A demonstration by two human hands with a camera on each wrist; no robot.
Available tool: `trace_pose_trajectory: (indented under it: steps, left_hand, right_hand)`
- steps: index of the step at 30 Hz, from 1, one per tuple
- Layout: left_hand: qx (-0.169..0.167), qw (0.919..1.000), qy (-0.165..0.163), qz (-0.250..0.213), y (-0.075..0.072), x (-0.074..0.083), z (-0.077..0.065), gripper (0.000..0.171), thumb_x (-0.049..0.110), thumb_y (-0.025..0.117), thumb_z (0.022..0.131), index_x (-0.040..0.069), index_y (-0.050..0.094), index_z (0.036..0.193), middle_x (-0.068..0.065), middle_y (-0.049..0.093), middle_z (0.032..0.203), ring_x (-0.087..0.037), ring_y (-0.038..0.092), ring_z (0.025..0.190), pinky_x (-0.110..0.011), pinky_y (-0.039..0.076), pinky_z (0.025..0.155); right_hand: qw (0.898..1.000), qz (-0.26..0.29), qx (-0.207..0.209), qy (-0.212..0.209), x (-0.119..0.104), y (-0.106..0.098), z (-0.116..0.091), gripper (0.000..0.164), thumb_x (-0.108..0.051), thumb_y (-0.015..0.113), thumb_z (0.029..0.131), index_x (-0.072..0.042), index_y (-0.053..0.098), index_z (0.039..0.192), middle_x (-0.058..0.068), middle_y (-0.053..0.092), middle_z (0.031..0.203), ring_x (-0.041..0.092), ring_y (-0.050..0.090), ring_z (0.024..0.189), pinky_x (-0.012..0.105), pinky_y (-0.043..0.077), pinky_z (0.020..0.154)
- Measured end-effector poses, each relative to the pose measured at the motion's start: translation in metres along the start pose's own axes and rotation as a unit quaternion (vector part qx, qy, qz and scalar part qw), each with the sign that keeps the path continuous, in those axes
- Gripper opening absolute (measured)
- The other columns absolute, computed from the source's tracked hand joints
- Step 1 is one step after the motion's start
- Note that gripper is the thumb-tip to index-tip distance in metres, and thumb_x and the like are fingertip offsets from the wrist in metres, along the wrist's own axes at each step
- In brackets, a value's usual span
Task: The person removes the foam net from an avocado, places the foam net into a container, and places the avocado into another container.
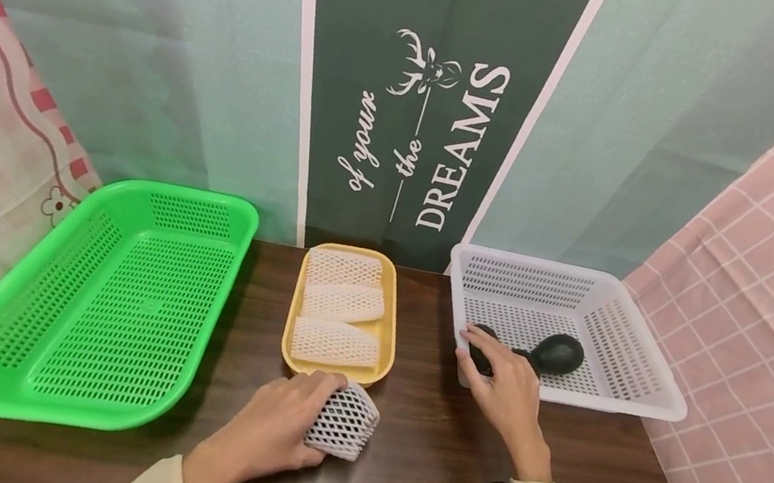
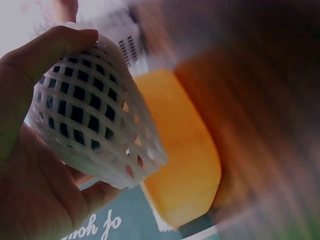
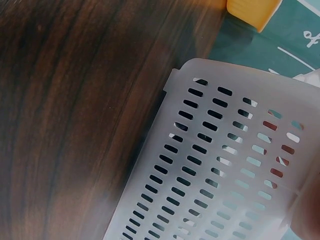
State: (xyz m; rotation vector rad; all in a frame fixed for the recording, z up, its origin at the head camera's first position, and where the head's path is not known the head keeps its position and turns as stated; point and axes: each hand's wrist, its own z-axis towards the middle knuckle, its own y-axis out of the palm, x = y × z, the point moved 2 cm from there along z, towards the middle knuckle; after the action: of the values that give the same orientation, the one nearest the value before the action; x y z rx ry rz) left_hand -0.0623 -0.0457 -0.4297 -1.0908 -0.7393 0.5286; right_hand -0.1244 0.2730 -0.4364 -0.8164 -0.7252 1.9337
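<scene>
My left hand grips a white foam net sleeve in front of the yellow tray. A dark thing fills the sleeve and shows through its mesh, as the foam net in the left wrist view confirms. My right hand reaches over the left side of the white basket, its fingers and thumb about a dark avocado close to the wall. Another dark avocado lies to the right in the basket. The right wrist view catches only part of the hand beside the perforated basket wall.
Several flat white foam nets lie in the yellow tray in the middle. A large green basket stands on the left of the brown wooden table. Printed cloths hang behind and at both sides.
</scene>
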Motion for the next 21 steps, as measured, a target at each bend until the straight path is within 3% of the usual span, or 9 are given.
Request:
trace_pose_trajectory:
  steps: [12,17,21]
  left_hand:
    - [-0.039,0.9988,-0.020,-0.021,0.035,-0.003,-0.007,0.077,0.037,0.087,0.067,0.015,0.047,0.129,0.000,0.063,0.104,-0.017,0.062,0.093,-0.034,0.052,0.069]
    - [-0.041,0.9989,-0.012,-0.016,0.032,-0.004,-0.008,0.081,0.048,0.084,0.071,0.016,0.046,0.134,-0.002,0.064,0.113,-0.018,0.060,0.101,-0.039,0.051,0.081]
    - [-0.065,0.9972,-0.005,-0.036,0.024,-0.006,-0.011,0.083,0.057,0.077,0.075,0.017,0.046,0.141,-0.002,0.062,0.122,-0.018,0.058,0.112,-0.045,0.046,0.094]
  right_hand:
    - [1.000,-0.004,-0.009,0.010,0.000,0.001,0.000,0.033,-0.031,0.073,0.087,-0.020,0.074,0.118,-0.003,0.072,0.123,0.016,0.068,0.067,0.027,0.043,0.054]
    - [1.000,-0.003,-0.006,0.012,0.000,-0.001,0.001,0.033,-0.031,0.074,0.086,-0.020,0.074,0.118,-0.003,0.072,0.123,0.020,0.071,0.074,0.031,0.047,0.057]
    - [1.000,-0.005,-0.014,0.014,0.000,-0.001,0.002,0.034,-0.033,0.073,0.087,-0.021,0.074,0.119,-0.004,0.071,0.124,0.021,0.072,0.078,0.032,0.048,0.058]
